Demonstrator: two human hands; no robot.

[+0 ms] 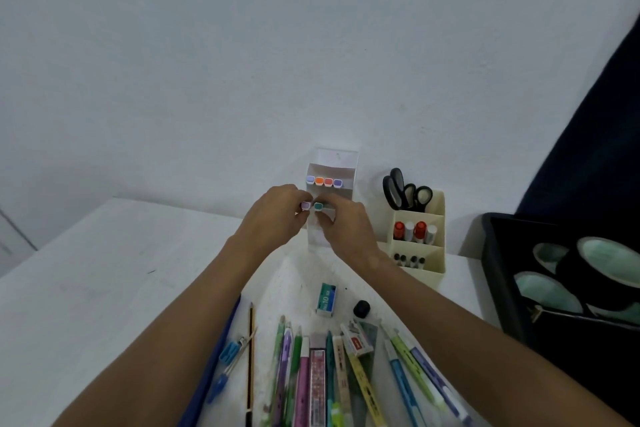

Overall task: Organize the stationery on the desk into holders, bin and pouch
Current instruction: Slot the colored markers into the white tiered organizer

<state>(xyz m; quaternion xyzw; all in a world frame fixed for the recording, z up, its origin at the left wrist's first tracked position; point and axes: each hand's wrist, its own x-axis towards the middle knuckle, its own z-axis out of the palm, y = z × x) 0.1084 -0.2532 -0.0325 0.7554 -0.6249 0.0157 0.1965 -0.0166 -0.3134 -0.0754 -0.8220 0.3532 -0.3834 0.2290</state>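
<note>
Two markers, one lilac-capped (305, 206) and one teal-capped (318, 207), stand cap-up at the front tier of the white tiered holder (337, 163), the left hand (273, 215) pinched on the lilac one and the right hand (341, 218) on the teal, the hands almost touching. Four more markers (323, 181) fill the tier behind, so seating these looks like a short push down along their upright axis. Pens and rulers (332, 371) wait nearer the person, between the forearms, with the cream holder (434, 274) to the right.
</note>
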